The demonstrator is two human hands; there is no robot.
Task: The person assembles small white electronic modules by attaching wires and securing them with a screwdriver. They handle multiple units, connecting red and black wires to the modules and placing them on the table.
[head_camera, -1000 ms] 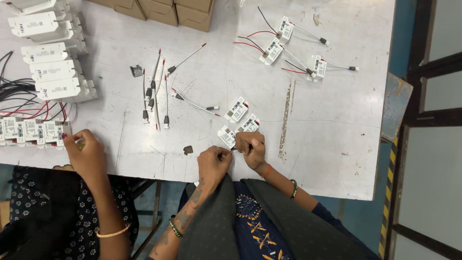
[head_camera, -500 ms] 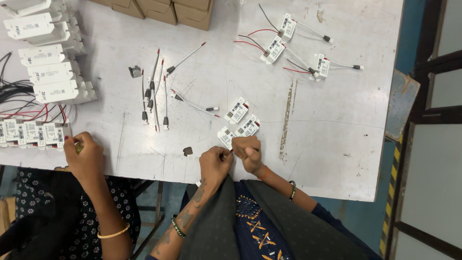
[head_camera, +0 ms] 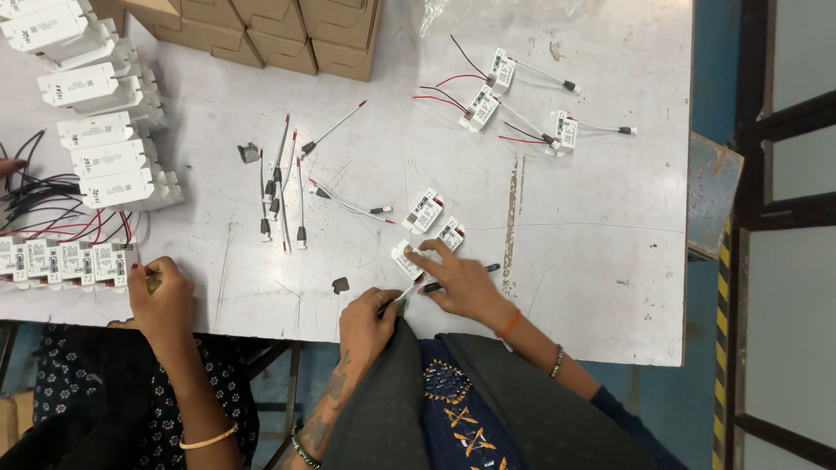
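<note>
Hidden: the near end of the thin white wire (head_camera: pixel 402 298) is covered by the clenched left hand (head_camera: pixel 370 318).
Module: the small white rectangular plastic module (head_camera: pixel 406 258) is pinned by the right hand (head_camera: pixel 461 283), fingers spread.
Table: the scuffed grey metal table (head_camera: pixel 566 226) is cut off at the left.

White modules (head_camera: pixel 424 211) — red and black wires (head_camera: pixel 438 93), grey table (head_camera: pixel 592 218), brown boxes (head_camera: pixel 261 35)
</note>
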